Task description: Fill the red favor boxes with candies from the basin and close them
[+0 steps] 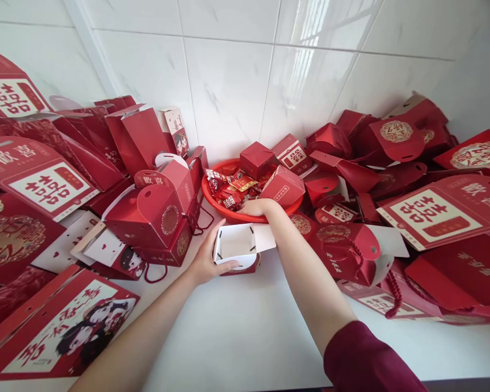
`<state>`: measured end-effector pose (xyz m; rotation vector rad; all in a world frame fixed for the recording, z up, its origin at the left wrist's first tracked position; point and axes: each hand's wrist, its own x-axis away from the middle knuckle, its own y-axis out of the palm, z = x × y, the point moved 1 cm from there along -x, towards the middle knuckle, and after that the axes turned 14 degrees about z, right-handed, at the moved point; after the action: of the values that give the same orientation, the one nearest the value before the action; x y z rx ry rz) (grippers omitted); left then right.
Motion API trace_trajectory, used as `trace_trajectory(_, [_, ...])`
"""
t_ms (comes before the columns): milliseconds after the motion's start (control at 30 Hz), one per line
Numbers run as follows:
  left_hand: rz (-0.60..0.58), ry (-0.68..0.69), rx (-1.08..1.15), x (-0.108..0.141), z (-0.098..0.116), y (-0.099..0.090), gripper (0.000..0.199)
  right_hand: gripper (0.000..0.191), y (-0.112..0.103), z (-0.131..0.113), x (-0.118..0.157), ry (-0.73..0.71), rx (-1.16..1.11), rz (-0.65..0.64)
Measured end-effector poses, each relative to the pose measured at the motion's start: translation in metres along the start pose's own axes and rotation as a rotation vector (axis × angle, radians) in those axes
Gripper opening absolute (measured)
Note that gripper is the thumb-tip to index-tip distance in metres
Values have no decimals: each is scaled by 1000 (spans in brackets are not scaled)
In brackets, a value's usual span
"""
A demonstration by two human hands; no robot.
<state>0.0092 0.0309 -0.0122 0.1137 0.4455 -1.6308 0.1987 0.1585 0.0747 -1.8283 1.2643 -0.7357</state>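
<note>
Red outside, white inside, the open gift box (234, 243) sits mid-frame, gripped by your left hand (206, 255). Just above it, your right hand (256, 207) is in the red basin (294, 207), nearest the wrapped sweets (242, 183); I can't tell if it holds any.

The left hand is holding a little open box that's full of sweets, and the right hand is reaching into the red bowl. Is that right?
Not quite: the little open box isn't full of sweets; the head view shows its bare, pale inside. The left hand is holding it, and the right hand is reaching into the red bowl.
</note>
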Motion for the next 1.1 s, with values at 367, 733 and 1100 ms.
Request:
trace_trajectory(367, [-26,-16,12,1,7,4,108,26,0,14,5,3,-536,101])
trace_trajectory(733, [-33,-38,22,2,5,3,108,37,6,20,2,23,-897,297])
trace_trajectory(1100, [-13,-22,18,6,8,6,114,42,1,10,20,-150,-1050,313])
